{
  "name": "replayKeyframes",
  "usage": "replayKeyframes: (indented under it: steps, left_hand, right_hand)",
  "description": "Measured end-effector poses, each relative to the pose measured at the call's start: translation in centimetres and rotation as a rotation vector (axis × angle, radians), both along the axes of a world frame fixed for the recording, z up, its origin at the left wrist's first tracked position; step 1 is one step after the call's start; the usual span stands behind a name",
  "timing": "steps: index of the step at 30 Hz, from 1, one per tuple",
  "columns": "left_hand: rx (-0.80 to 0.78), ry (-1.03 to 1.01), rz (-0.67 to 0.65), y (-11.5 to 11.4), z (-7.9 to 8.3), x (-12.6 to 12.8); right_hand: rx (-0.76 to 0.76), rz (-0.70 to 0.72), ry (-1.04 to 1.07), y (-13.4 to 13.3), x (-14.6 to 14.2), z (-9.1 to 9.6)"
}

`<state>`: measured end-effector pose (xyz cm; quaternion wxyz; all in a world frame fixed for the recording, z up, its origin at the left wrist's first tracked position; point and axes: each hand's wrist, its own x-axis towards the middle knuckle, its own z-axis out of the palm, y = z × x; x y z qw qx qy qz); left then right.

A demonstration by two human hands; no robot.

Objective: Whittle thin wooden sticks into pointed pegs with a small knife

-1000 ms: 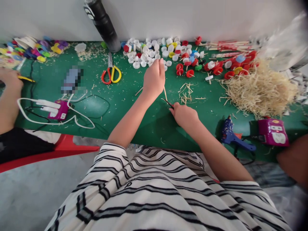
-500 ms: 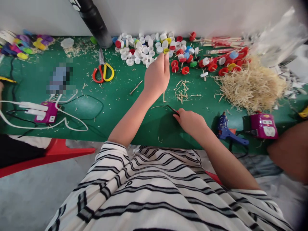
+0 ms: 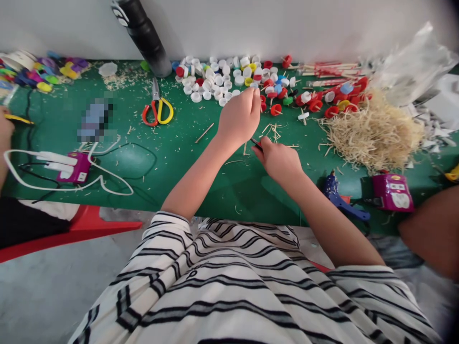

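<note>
My left hand (image 3: 238, 114) is closed, with its fingertips turned away from me at the near edge of the pile of bottle caps (image 3: 217, 79). What its fingers hold, if anything, is hidden. A yellow cap (image 3: 248, 81) lies just beyond them. My right hand (image 3: 281, 160) grips a thin black tool (image 3: 255, 142), whose tip points up and left under my left hand. Between the hands, a thin straw strand (image 3: 245, 149) stands out against the green table (image 3: 186, 167). Loose straw bits (image 3: 274, 133) lie just beyond my right hand.
Scissors (image 3: 158, 110), a phone (image 3: 93, 119) and a black bottle (image 3: 148, 40) are on the left. To the right are a straw heap (image 3: 376, 131), a blue glue gun (image 3: 339, 196) and a purple power socket (image 3: 393, 192). Another person's hand (image 3: 4, 138) shows at far left.
My right hand has moved up and left, bringing the tool's tip closer to my left hand. My left hand has shifted slightly right and towards me. The view has tilted slightly.
</note>
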<state>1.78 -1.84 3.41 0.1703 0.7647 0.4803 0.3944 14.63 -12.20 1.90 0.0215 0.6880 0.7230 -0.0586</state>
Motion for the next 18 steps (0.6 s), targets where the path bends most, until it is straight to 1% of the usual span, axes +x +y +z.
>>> replayKeyframes:
  steps: [5,11,18]
  left_hand:
    - [-0.038,-0.045,-0.054,0.73,-0.31,0.12]
    - [0.009,-0.048,-0.035,0.74,-0.43,-0.11]
    - [-0.042,-0.093,-0.043,0.8,-0.31,-0.62]
  right_hand:
    - [-0.038,-0.026,0.088,0.26,-0.03,-0.27]
    - [-0.053,-0.031,0.167,0.31,-0.04,-0.44]
    - [-0.09,-0.028,0.175,0.18,-0.27,-0.19]
